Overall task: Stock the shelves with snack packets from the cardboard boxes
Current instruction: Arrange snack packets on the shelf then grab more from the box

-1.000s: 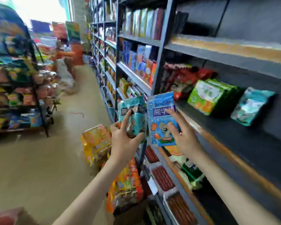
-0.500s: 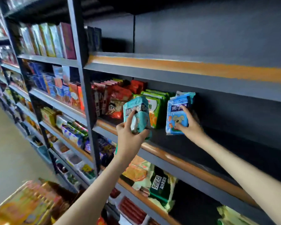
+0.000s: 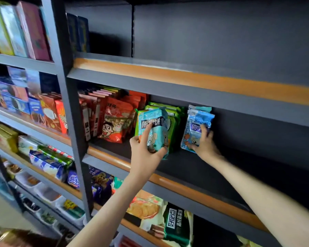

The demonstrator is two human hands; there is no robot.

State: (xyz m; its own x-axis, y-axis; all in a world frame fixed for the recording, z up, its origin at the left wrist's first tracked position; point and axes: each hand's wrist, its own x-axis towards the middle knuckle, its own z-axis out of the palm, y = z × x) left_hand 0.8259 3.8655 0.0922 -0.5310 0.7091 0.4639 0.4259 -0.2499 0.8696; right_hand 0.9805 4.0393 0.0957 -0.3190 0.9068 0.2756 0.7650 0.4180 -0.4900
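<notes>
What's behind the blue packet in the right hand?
Only the top edge of a second packet shows behind the blue packet. Its rest is hidden by that packet and the right hand.

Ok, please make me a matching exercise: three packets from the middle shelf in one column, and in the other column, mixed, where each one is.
Things:
1. teal packet
2. blue packet
3. red cartoon packet

Places:
a. stands untouched, left of the green packets
b. held by the right hand, right of the green packets
c. held by the left hand, in front of the green packets

Pairs: 1-c, 2-b, 3-a.
</notes>
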